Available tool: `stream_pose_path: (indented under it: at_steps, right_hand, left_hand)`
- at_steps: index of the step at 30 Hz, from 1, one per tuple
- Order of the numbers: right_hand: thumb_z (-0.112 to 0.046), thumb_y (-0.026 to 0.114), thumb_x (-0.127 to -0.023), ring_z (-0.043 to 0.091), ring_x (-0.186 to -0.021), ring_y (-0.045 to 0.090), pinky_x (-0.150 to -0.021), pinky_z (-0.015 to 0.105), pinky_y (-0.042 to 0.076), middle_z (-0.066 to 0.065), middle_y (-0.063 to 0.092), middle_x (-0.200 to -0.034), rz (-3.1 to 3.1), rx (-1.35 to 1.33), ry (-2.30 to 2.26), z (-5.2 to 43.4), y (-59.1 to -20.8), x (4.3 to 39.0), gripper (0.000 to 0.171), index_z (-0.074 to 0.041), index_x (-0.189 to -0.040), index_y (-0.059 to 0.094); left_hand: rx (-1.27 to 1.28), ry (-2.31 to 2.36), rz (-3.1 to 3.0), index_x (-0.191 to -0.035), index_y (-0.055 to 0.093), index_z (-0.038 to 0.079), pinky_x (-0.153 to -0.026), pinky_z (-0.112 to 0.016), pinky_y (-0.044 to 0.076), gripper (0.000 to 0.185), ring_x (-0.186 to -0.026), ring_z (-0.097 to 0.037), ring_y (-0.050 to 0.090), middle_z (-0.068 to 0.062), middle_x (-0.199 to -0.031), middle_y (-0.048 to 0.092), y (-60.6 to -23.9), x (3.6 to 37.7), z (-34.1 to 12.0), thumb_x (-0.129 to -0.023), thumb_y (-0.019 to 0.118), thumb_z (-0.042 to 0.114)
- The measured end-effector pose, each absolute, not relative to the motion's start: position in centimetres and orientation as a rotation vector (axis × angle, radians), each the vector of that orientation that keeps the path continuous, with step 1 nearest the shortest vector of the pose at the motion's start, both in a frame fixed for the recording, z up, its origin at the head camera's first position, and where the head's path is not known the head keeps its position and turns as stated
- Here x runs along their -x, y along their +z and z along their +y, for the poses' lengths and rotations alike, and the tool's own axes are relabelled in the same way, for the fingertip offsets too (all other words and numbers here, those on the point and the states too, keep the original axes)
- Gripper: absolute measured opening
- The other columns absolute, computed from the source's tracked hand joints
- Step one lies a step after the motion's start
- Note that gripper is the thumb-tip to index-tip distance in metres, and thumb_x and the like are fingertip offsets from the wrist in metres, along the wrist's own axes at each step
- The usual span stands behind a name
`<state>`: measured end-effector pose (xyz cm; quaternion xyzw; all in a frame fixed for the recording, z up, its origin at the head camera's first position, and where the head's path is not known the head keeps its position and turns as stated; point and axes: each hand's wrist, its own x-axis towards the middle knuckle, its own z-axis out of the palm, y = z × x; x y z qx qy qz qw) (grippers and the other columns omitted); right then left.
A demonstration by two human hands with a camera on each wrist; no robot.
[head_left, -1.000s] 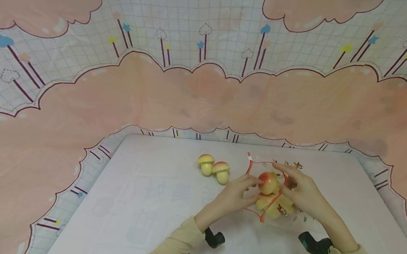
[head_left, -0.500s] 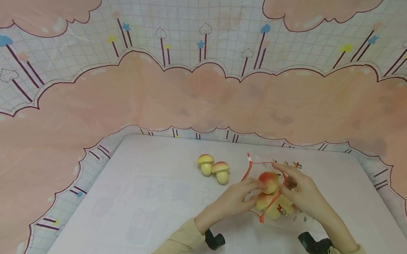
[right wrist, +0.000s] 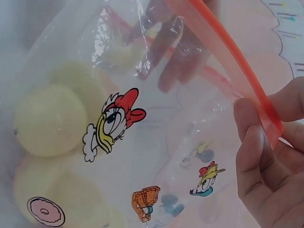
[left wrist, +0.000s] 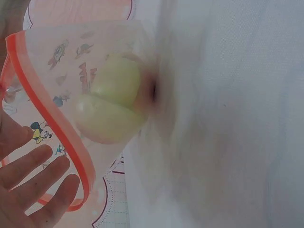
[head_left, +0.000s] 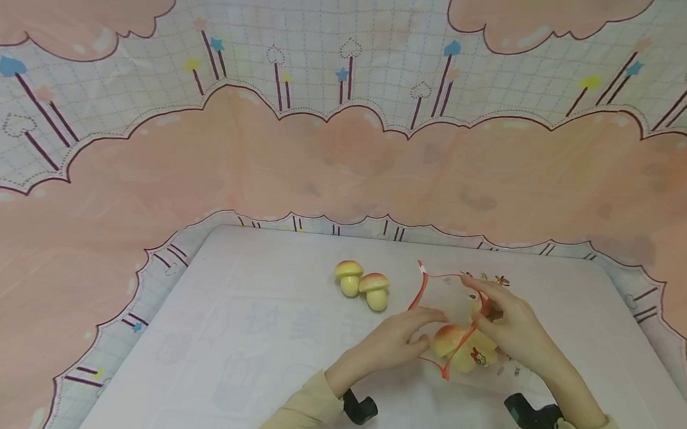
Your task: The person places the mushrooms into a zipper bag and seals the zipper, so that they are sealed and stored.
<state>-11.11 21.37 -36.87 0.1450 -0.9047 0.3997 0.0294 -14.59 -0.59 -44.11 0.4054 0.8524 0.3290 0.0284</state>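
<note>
Bench (head_left: 251,341): peach now dropped inside your bag (head_left: 460,336); right hand (head_left: 506,325) pinches its rim, left hand (head_left: 397,341) relaxed beside.

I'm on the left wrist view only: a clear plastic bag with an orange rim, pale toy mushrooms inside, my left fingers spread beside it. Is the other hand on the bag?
Observer: Yes. The right hand pinches the orange zip rim of the clear printed plastic bag between thumb and fingers.
Operator: Any mushrooms outside the bag?
Observer: Two yellow toy mushrooms with pink caps lie side by side on the white table, to the left of the bag and apart from it.
</note>
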Motion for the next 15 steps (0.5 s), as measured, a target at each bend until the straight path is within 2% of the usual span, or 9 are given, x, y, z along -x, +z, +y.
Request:
stream_pose_path:
  at_steps: [3,6,10,13,15]
  right_hand:
    - [0.004,0.06,-0.084,0.003,-0.063,0.049,-0.038,0.023,0.041,0.004,0.05,-0.079,-2.773,-0.456,1.223,21.4,-36.9,11.2,0.059,-0.014,-0.139,0.051]
    - [0.005,0.061,-0.084,0.002,-0.065,0.05,-0.038,0.022,0.039,0.003,0.05,-0.079,-2.762,-0.47,1.223,21.3,-36.9,11.1,0.059,-0.015,-0.139,0.051]
    - [0.004,0.062,-0.084,0.002,-0.065,0.05,-0.038,0.022,0.039,0.003,0.051,-0.079,-2.764,-0.465,1.237,21.3,-36.9,11.1,0.059,-0.016,-0.139,0.051]
    - [0.003,0.062,-0.084,0.001,-0.065,0.05,-0.04,0.021,0.039,0.002,0.05,-0.078,-2.757,-0.465,1.221,21.2,-36.9,11.2,0.058,-0.015,-0.138,0.052]
    - [0.003,0.062,-0.084,0.001,-0.065,0.05,-0.041,0.021,0.039,0.002,0.05,-0.078,-2.752,-0.469,1.205,21.2,-36.9,11.3,0.057,-0.013,-0.137,0.053]
  left_hand:
    - [-1.215,1.057,2.642,-0.134,0.052,0.021,-0.104,-0.024,0.045,0.042,-0.129,-0.009,0.051,0.005,-0.138,0.056,-43.9,14.4,-0.9,-0.094,0.052,0.012]
    - [-1.181,1.124,2.644,-0.133,0.053,0.022,-0.093,-0.02,0.049,0.04,-0.118,-0.009,0.057,0.005,-0.137,0.056,-43.7,14.3,-1.2,-0.094,0.052,0.013]
    - [-1.157,1.207,2.658,-0.132,0.055,0.022,-0.08,-0.014,0.047,0.039,-0.097,-0.01,0.058,0.006,-0.133,0.058,-43.6,14.1,-1.9,-0.094,0.053,0.014]
    - [-1.151,1.254,2.674,-0.131,0.056,0.019,-0.076,-0.014,0.046,0.038,-0.091,-0.013,0.057,0.005,-0.129,0.06,-43.7,14.2,-2.3,-0.094,0.054,0.013]
    - [-1.148,1.281,2.678,-0.131,0.057,0.017,-0.078,-0.016,0.048,0.037,-0.094,-0.014,0.059,0.003,-0.128,0.06,-43.8,14.3,-2.6,-0.094,0.055,0.012]
